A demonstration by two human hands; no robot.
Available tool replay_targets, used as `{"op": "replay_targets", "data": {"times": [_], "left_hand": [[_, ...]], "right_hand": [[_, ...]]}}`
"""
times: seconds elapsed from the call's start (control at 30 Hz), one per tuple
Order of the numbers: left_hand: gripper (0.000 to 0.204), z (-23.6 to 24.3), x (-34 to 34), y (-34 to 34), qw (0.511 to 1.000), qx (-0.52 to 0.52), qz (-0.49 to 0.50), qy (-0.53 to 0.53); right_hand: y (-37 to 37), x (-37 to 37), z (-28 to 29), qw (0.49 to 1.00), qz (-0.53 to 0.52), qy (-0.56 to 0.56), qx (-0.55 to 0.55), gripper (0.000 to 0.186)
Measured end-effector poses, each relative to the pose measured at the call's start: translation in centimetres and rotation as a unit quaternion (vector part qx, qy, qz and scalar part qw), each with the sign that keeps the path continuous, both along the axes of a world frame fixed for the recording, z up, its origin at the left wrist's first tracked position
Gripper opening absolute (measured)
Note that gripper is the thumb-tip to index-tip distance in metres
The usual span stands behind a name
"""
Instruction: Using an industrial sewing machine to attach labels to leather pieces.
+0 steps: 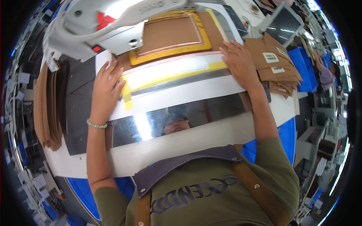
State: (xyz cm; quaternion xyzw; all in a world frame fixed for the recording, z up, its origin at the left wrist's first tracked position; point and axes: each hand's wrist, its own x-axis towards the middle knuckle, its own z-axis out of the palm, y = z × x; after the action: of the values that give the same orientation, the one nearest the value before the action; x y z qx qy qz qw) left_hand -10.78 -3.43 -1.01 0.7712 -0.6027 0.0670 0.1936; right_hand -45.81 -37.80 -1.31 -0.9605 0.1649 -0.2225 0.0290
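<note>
My left hand point(108, 84) lies with fingers apart at the left edge of a white board point(158, 89) bordered with yellow tape point(126, 96). My right hand point(239, 62) rests open at the board's right end, fingertips beside another yellow strip. Between them, a brown sheet point(218, 35) carries a yellow rectangular frame point(169, 54) with a copper-coloured inner border, under the edge of a white machine point(79, 26). A pale translucent strip point(173, 67) runs across the board just below the frame. Along the near side is a shiny metal plate point(203, 111).
Stacked brown pieces stand at the left point(51, 105); more, with white labels, lie at the right point(275, 69) beside a blue bin point(305, 71) and a monitor point(283, 22). Dark mats point(79, 94) cover the table's left. Another person point(326, 75) is at the far right.
</note>
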Motion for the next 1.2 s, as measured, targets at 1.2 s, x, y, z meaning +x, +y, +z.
{"op": "replay_targets", "data": {"times": [1.2], "left_hand": [[0.046, 0.3, -1.2, -0.6, 0.999, 0.036, -0.018, 0.004]], "right_hand": [[0.6, -0.9, -1.1, 0.996, -0.051, 0.073, -0.027, 0.053]]}}
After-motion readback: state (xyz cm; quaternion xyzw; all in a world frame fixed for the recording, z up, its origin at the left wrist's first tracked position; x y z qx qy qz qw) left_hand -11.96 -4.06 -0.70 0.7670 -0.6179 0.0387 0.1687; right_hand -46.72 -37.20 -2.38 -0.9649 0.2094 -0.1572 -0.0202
